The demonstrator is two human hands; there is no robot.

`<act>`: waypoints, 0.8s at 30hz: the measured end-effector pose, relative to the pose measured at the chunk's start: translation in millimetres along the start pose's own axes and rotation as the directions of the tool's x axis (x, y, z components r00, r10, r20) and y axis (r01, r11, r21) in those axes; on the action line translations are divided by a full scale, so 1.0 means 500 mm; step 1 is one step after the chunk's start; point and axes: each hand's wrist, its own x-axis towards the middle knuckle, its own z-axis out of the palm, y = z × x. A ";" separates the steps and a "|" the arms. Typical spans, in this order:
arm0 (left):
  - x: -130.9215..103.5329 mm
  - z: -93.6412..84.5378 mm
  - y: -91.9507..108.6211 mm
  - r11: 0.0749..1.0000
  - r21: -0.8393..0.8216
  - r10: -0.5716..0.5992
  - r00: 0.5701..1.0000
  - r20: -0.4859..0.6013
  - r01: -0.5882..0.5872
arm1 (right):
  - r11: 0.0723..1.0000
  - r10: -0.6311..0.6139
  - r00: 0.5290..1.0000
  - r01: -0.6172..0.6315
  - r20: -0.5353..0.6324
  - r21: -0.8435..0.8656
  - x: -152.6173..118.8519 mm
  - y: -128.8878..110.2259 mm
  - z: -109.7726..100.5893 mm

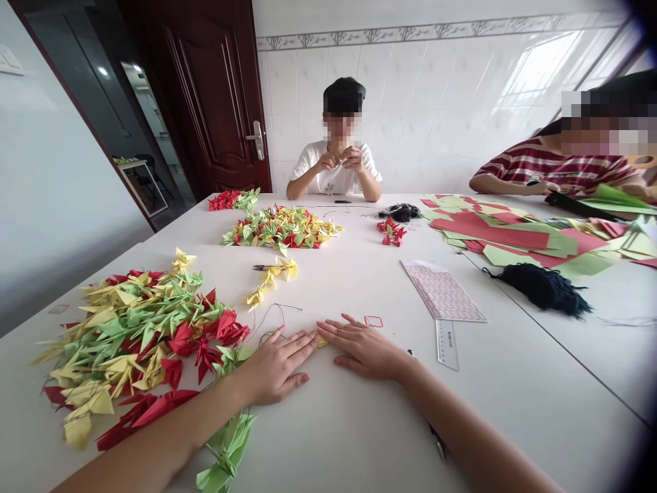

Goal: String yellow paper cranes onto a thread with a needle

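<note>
Both hands lie flat on the white table (pixel 318 438), fingertips almost meeting. My left hand (pixel 277 366) has its fingers stretched out, and nothing is gripped in it. My right hand (pixel 362 349) also lies with fingers extended and spread. Between and under the fingertips shows a small piece of yellow folded paper (pixel 321 340), mostly covered by them. Left of my left hand spreads a heap of folded paper cranes (pixel 148 329) in red, green and yellow. Green cranes (pixel 226 452) on a dark thread lie beside my left forearm. A black thread (pixel 267 316) loops just beyond my left fingers.
Yellow cranes (pixel 272 277) lie ahead, with a second crane pile (pixel 282 226) beyond. To the right are a patterned sheet (pixel 442 291), a clear ruler (pixel 447 344), black thread (pixel 541 287), cut paper (pixel 513 229) and a pen (pixel 437 441) by my forearm. Two people sit across the table.
</note>
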 end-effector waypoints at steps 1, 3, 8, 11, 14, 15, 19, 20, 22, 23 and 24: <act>0.000 0.000 0.000 1.000 0.005 0.000 1.000 0.002 0.000 | 1.000 0.002 1.000 -0.002 0.002 -0.001 0.001 0.000 -0.001; 0.001 -0.002 0.001 1.000 0.025 -0.006 1.000 -0.006 0.006 | 1.000 0.006 1.000 -0.006 0.010 -0.013 0.002 -0.001 -0.003; 0.003 -0.003 0.001 0.998 0.063 0.020 0.999 -0.051 -0.017 | 0.999 0.005 1.000 -0.005 0.005 -0.048 0.003 -0.002 -0.003; 0.004 0.000 0.000 0.998 0.061 0.037 0.997 -0.064 -0.033 | 0.996 -0.016 1.000 0.014 -0.026 -0.085 0.001 -0.002 -0.001; 0.002 0.003 0.000 0.998 0.066 0.029 0.997 -0.066 -0.025 | 0.991 -0.053 0.994 0.041 -0.093 -0.124 0.000 -0.002 -0.002; 0.001 0.003 0.000 0.997 0.069 0.025 0.997 -0.067 -0.020 | 0.990 -0.061 0.992 0.046 -0.111 -0.131 0.000 -0.003 -0.003; 0.001 0.000 0.002 0.996 0.083 0.027 0.998 -0.064 -0.022 | 0.994 -0.064 0.995 0.058 -0.074 -0.088 0.001 -0.007 -0.007; 0.001 -0.003 0.003 0.996 0.087 0.029 0.997 -0.068 -0.023 | 0.996 -0.059 0.997 0.056 -0.052 -0.068 0.001 -0.008 -0.008; 0.002 -0.009 0.004 0.996 0.093 0.014 0.995 -0.097 -0.005 | 0.998 -0.047 0.999 0.046 -0.021 -0.036 0.003 -0.009 -0.007; 0.002 -0.012 0.005 0.996 0.093 0.002 0.993 -0.118 0.009 | 0.999 -0.040 0.999 0.039 -0.015 -0.025 0.003 -0.009 -0.006; 0.002 -0.014 0.006 0.996 0.091 -0.009 0.991 -0.135 0.022 | 0.999 -0.036 0.999 0.035 -0.013 -0.015 0.003 -0.008 -0.005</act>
